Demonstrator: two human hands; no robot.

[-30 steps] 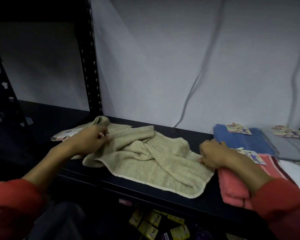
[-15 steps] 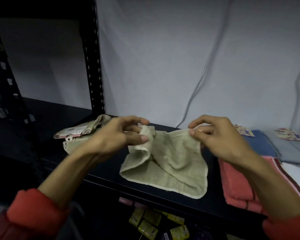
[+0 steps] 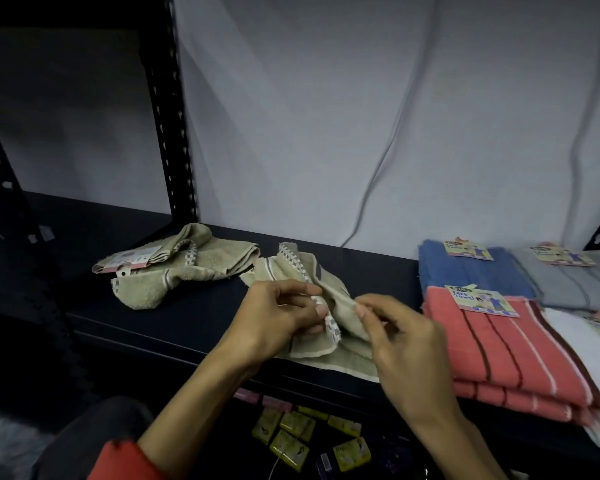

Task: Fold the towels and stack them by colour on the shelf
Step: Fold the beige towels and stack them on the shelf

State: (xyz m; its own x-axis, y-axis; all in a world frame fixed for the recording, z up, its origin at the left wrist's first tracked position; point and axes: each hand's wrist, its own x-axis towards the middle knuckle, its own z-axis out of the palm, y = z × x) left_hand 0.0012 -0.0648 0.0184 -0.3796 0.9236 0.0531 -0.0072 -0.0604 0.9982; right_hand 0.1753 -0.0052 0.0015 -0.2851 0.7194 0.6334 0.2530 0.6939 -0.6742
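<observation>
Centrally, just below mid-frame, we see the left hand (image 3: 284, 318) pinching the checked hem of a beige towel (image 3: 329, 303) between thumb and curled fingers, while the right hand (image 3: 404, 344) pinches the neighbouring plain edge of the same cloth. Both grips are closed on fabric and lie close together, almost touching. The towel is bunched, not flat: its bulk runs from the grips up toward the back of the black shelf (image 3: 201, 327), and a lower flap trails past the shelf's front lip beneath the right hand. We judge that the coming move depends on this relation: the two pinched points sit side by side on one edge, so they would have to be drawn apart, left and right, to spread the cloth before folding. Neither hand is clearly nearer the loose bulk. Outward, a second beige towel (image 3: 174, 268), crumpled and labelled, lies at centre left. At right sit folded stacks: coral striped towels (image 3: 510, 355), a blue towel (image 3: 471, 271), and a grey towel (image 3: 575, 282).
</observation>
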